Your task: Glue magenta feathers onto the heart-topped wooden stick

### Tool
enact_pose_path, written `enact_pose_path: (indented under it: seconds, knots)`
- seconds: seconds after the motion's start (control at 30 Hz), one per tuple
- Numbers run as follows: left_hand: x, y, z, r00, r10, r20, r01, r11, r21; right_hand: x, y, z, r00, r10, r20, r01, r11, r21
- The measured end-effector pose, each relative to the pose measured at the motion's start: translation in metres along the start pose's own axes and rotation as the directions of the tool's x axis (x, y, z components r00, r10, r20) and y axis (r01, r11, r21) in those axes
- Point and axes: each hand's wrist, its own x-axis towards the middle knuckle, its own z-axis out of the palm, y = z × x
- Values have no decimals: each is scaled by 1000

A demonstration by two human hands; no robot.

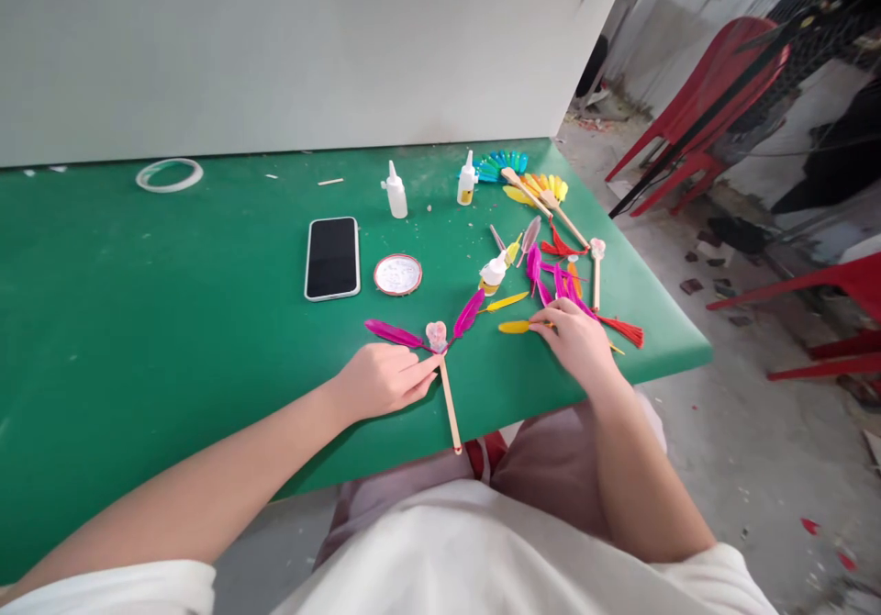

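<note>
My left hand lies low over the table, its fingertips pressed together on a wooden stick just below the top. A pale pink heart-shaped piece tops that stick, with one magenta feather pointing left and another magenta feather pointing up right. Between the thumb and fingers of my right hand is a small orange-yellow feather, held just above the table. More magenta feathers lie beyond my right hand. Beside them is a yellow feather.
A white glue bottle stands near the feathers, with two more bottles farther back. A phone, a round lid and a tape roll lie on the green table. Finished feather fans and red tassels are right.
</note>
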Motion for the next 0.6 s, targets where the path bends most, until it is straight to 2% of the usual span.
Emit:
enact_pose_path:
  seconds: [0.1, 0.2, 0.27, 0.33, 0.43, 0.5, 0.6]
  knots:
    - [-1, -1, 0, 1000, -19, -20, 19, 1000, -25, 2, -8, -3, 999, -13, 36, 9, 995, 102]
    - [-2, -3, -1, 997, -63, -44, 60, 996, -63, 7, -13, -6, 999, 40, 1, -38, 933, 358]
    - [-2, -3, -1, 993, -102, -52, 97, 992, -85, 12, -15, -7, 995, 102, -16, -75, 823, 564]
    - [-2, -3, -2, 989, -133, -57, 127, 987, -96, 16, -16, -7, 985, 173, -6, -114, 672, 732]
    - [-2, -3, -1, 988, -145, -60, 139, 986, -95, 21, -14, -7, 961, 267, 66, -190, 472, 861]
    - [-2, -3, -1, 988, -142, -63, 136, 987, -89, 22, -8, -9, 942, 325, 87, -221, 402, 889]
    - [-1, -3, 1, 987, -140, -74, 134, 988, -80, 23, 8, -15, 896, 443, -16, -182, 401, 898]
